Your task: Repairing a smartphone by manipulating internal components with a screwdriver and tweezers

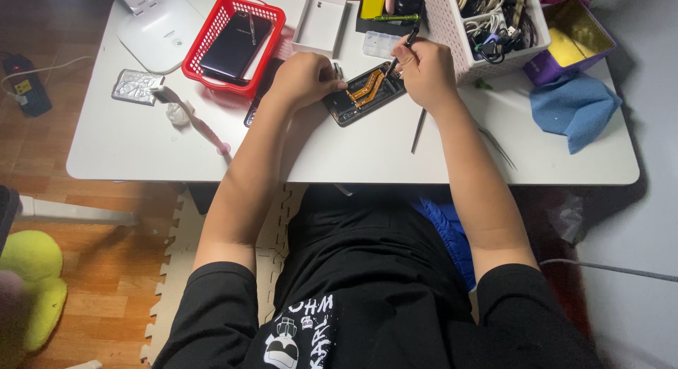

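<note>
White and wide, the table [395, 153] is carrying everything, with wooden flooring showing along its left side. Sitting toward its far left corner is a red basket [233, 44] holding a dark phone, and a white basket of cables [494, 23] is standing at the far edge to the right. Lying near the middle of the far edge is the opened phone [364, 93], orange ribbon cables exposed. The left hand [304, 78] is pinching its left end with fingers closed, while the right hand [424, 72] is gripping a thin black tool [401, 52] tightly, tip touching the phone.
</note>
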